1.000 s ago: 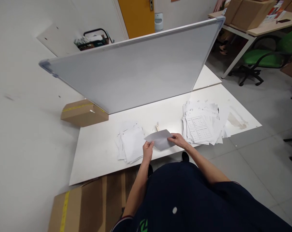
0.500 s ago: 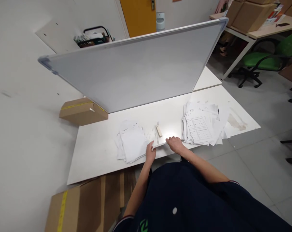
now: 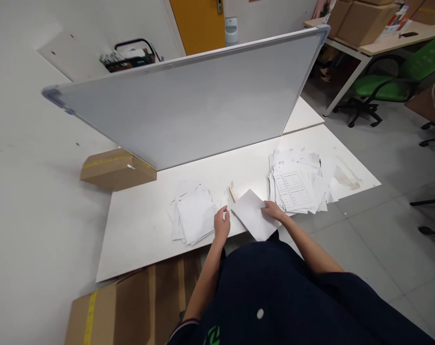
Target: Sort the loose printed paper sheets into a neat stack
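Observation:
A blank white sheet (image 3: 252, 213) lies at the front edge of the white table (image 3: 141, 225), sticking out past the edge. My right hand (image 3: 272, 210) grips its right side, fingers closed on it. My left hand (image 3: 222, 224) hovers just left of the sheet with curled fingers, holding nothing that I can see, beside a stack of blank-side-up sheets (image 3: 193, 215). A thick, untidy pile of printed sheets (image 3: 297, 181) lies to the right of my right hand. A small beige block (image 3: 233, 192) rests on the table behind the sheet.
A large whiteboard (image 3: 192, 100) leans across the back of the table. Cardboard boxes sit at the left (image 3: 117, 168) and on the floor in front (image 3: 131, 306). A green office chair (image 3: 393, 81) and a desk with boxes (image 3: 368, 28) stand at the right rear.
The sheet, held by both hands a second ago and pressed flat half a second ago, now lies open in my right hand. My left hand has let go of it.

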The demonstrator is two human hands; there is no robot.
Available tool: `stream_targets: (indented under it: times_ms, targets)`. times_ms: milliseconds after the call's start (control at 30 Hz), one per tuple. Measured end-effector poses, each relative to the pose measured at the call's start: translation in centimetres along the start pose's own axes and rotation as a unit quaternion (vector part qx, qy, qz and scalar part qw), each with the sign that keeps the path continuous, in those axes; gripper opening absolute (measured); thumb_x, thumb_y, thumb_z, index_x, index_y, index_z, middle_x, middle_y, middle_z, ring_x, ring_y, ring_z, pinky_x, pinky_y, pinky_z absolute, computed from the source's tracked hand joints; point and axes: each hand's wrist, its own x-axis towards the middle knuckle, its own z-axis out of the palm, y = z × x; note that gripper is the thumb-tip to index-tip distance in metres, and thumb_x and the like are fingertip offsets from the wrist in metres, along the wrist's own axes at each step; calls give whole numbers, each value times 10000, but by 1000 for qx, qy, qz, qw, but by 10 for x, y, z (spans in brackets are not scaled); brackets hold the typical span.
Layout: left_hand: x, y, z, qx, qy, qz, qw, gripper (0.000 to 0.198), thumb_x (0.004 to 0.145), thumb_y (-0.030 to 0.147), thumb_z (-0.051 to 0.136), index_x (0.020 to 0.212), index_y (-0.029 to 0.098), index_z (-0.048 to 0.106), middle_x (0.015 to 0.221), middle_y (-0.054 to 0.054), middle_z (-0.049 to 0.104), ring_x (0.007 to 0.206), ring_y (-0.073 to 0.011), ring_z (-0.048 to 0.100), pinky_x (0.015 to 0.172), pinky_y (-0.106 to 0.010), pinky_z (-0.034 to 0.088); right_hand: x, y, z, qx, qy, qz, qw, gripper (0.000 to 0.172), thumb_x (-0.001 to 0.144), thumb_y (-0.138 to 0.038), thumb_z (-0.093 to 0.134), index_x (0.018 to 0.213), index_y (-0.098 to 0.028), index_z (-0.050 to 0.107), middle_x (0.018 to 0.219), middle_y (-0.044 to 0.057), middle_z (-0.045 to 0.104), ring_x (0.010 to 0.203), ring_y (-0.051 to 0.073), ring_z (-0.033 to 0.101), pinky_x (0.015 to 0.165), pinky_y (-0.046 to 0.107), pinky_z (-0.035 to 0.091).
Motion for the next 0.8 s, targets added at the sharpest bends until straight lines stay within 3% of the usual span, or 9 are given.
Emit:
stream_targets:
  times_ms: [167,333,433,533,633,800]
  targets:
    - [7,-9,5,59,-11,-4,998,274,688,184,576,955,223,622,983,-86,594,1060,-246,476,994,-412,253,5,35,20,158,-42,108,981,140,606,-198,497,705,-146,581,680,67,631,607,181,576,508,251,407]
    - [15,-13,15,67,-34,15,997,321,689,182,576,1003,238,609,1030,-89,578,1094,-251,452,1007,-402,228,11,39,30,214,-31,138,967,151,578,-213,518,700,-147,578,663,72,629,586,188,584,489,261,426]
    - [20,-12,21,144,-49,36,988,362,710,189,551,1065,251,585,1028,-98,568,1072,-263,456,984,-407,253,16,38,32,207,-24,144,967,129,579,-205,515,681,-146,566,672,79,625,588,187,581,482,253,420]
    - [25,-8,26,276,-84,44,956,418,762,190,472,1170,270,514,1079,-101,536,1056,-266,453,941,-409,297,19,38,31,187,-19,152,970,139,569,-176,519,694,-134,565,712,91,627,622,185,579,487,232,407]
    - [28,-3,28,402,-130,41,906,473,805,170,369,1264,280,415,1146,-93,493,1053,-255,444,902,-385,330,20,38,31,177,-22,161,971,169,566,-160,525,724,-121,569,746,103,629,651,186,580,495,220,403]
    - [32,-1,31,475,-163,39,864,515,817,154,305,1307,305,344,1195,-82,461,1037,-261,440,846,-378,365,23,36,34,189,-39,177,965,197,613,-192,509,787,-119,566,798,113,633,663,188,592,492,220,415]
